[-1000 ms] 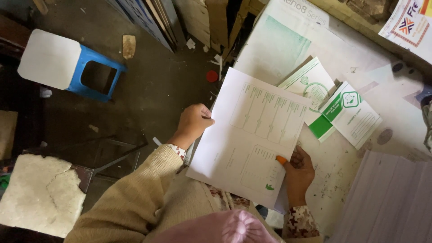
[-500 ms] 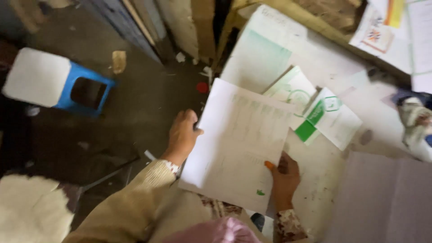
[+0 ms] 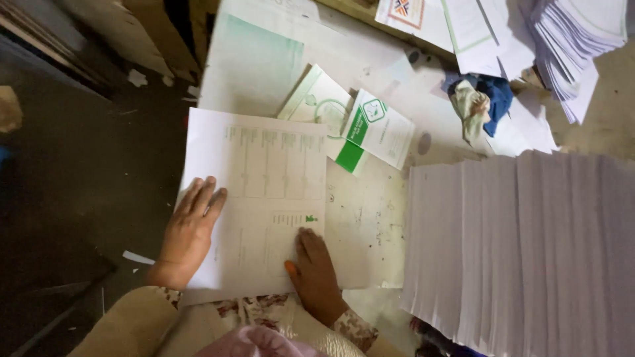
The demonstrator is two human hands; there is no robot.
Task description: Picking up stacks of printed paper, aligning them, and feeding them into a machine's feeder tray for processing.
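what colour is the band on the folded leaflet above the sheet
Green, on the white folded leaflet, clearest in the head view.

A printed sheet (image 3: 254, 198) is laid flat on the bench (image 3: 370, 218), its left part overhanging the bench edge. The left hand (image 3: 188, 231) is placed on the sheet's left edge; the right hand (image 3: 314, 271) is pressed on its lower right part. Two leaflets (image 3: 350, 122) are found just behind the sheet, overlapping each other. A tall paper stack (image 3: 522, 244) is set to the right. A bundled cloth (image 3: 479, 102) lies behind that stack.
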